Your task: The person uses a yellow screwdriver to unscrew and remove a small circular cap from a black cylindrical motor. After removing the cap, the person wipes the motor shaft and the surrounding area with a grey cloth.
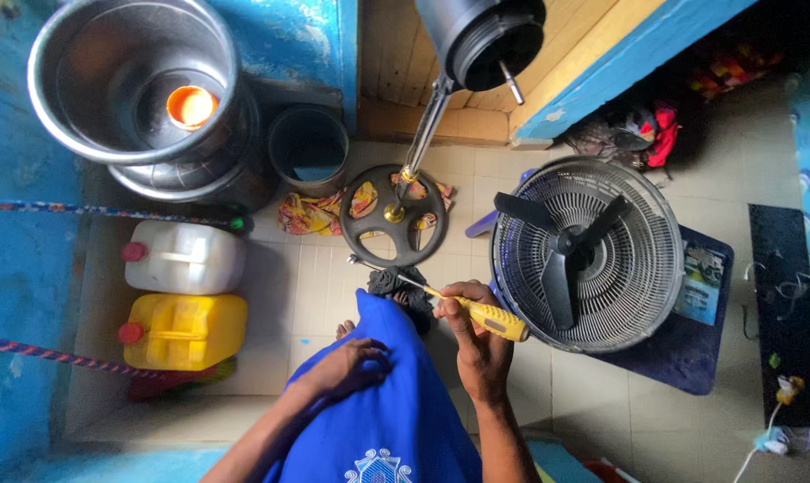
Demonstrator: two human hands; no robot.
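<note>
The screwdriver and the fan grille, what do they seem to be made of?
Screwdriver in the right hand: glossy yellow handle, probably plastic, with a thin shiny shaft that looks like metal. Fan grille: fine grey ribs with a dull finish; plastic or painted wire, unclear.

Up and to the left of the hand holding the tool stands a big steel basin (110, 80) with an orange cup (191, 105) inside, stacked on a dark pot (217, 183). Just beside these sits a small dark bucket (308, 148). Farther left of the hand, a white jerrycan (186, 258) lies above a yellow jerrycan (186, 331). A patterned cloth (307, 215) lies on the tiled floor (602, 402). To the hand's far right lies a black mat (785, 313).
</note>
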